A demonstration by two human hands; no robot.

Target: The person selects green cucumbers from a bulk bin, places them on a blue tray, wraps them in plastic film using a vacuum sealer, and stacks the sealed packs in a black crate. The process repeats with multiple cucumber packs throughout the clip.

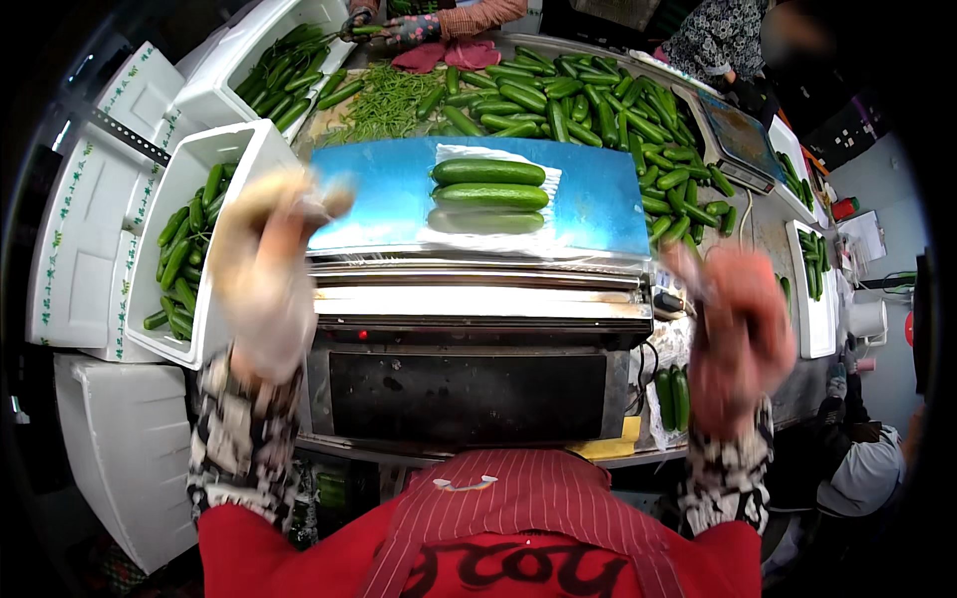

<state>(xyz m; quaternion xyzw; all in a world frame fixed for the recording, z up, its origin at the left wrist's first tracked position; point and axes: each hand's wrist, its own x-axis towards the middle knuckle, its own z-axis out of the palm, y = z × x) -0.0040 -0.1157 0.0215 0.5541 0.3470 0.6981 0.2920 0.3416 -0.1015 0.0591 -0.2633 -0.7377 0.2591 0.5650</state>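
Observation:
Three cucumbers (pixel 489 195) lie side by side on white wrapping (pixel 550 211), on the blue top plate (pixel 379 199) of a wrapping machine (pixel 469 394). The nearest cucumber looks hazy, as if under film or blurred. My left hand (pixel 271 264), in a pale glove, is raised beside the plate's left end, smeared by motion. Past the machine's right end is my right hand (pixel 743 324), in a pinkish glove and blurred too. What the fingers of either hand hold, if anything, cannot be made out.
White foam boxes (pixel 264 164) of cucumbers stand at the left. Behind the plate lie a heap of cucumbers (pixel 568 95) and green beans (pixel 384 105). A scale (pixel 738 140) sits far right. Wrapped cucumbers (pixel 672 399) lie near my right hand. Other people (pixel 478 15) work across the table.

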